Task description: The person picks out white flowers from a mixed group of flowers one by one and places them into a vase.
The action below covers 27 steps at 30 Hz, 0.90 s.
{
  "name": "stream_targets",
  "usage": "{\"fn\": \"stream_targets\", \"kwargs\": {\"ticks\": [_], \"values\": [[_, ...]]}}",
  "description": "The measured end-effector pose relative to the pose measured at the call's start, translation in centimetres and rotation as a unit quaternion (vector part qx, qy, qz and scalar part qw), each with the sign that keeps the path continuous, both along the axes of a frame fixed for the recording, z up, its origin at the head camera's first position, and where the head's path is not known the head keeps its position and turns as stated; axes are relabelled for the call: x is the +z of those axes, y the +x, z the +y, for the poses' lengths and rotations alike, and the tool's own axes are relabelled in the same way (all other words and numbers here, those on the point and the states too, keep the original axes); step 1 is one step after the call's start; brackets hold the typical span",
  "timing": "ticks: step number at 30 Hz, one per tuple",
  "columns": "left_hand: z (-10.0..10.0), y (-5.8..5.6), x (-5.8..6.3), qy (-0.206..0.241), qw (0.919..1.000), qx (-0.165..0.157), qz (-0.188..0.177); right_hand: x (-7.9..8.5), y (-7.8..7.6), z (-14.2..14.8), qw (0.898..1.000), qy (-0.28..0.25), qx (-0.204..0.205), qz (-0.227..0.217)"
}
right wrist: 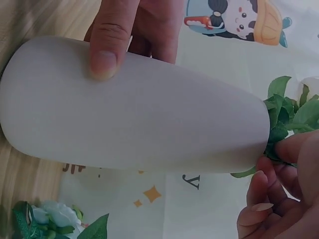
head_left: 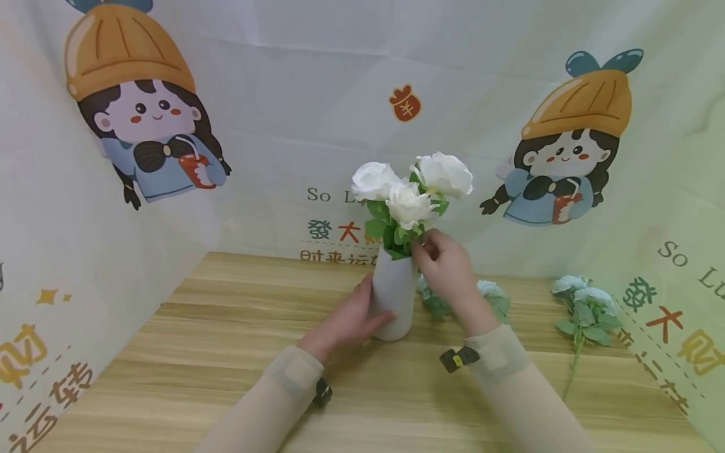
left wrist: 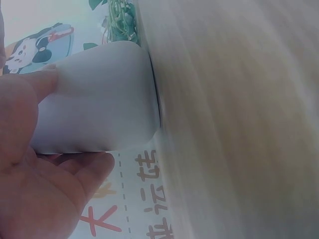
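A tall white vase point(head_left: 393, 292) stands upright on the wooden table, holding several white artificial roses point(head_left: 409, 204) with green leaves. My left hand point(head_left: 347, 316) grips the lower part of the vase, thumb across its front and fingers round the far side, as the left wrist view shows on the vase wall point(left wrist: 99, 99). At the vase mouth, my right hand point(head_left: 450, 267) pinches the greenery of a white rose between thumb and forefinger. From the right wrist view, those fingertips sit right at the rim among the leaves point(right wrist: 284, 112), the other fingers curled below.
Pale blue roses point(head_left: 493, 292) lie behind my right forearm, partly hidden. Another pale blue rose stem point(head_left: 589, 308) lies on the right side of the wooden table point(head_left: 238, 327). A printed cloth backdrop point(head_left: 294, 94) rises along the back and both sides.
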<state>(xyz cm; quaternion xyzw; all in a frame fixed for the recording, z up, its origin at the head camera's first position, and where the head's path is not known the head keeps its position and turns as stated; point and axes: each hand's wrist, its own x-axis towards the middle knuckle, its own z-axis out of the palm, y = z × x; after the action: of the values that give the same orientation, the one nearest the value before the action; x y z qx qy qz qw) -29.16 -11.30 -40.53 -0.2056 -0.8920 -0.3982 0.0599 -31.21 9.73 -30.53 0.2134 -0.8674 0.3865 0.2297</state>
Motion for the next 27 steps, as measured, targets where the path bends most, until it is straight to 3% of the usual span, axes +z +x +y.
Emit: {"fn": "stream_targets", "kwargs": {"ticks": [9,15,21,27], "values": [[-0.1,-0.1,-0.1,0.01,0.9999,-0.004,0.005,-0.9,1.1,0.3,1.0,0.001,-0.003,0.005],[0.0,-0.3,0.0,0.01,0.9999,-0.004,0.004,-2.9,2.2,1.2,1.0,0.024,-0.01,0.004],[-0.8,-0.1,-0.4,-0.018,0.9998,0.007,0.004,-5.6,3.7,2.8,0.993,0.115,0.014,0.013],[-2.3,1.0,-0.4,-0.079,0.9967,0.005,0.013,-7.5,4.6,4.2,0.972,0.23,0.044,0.022]]}}
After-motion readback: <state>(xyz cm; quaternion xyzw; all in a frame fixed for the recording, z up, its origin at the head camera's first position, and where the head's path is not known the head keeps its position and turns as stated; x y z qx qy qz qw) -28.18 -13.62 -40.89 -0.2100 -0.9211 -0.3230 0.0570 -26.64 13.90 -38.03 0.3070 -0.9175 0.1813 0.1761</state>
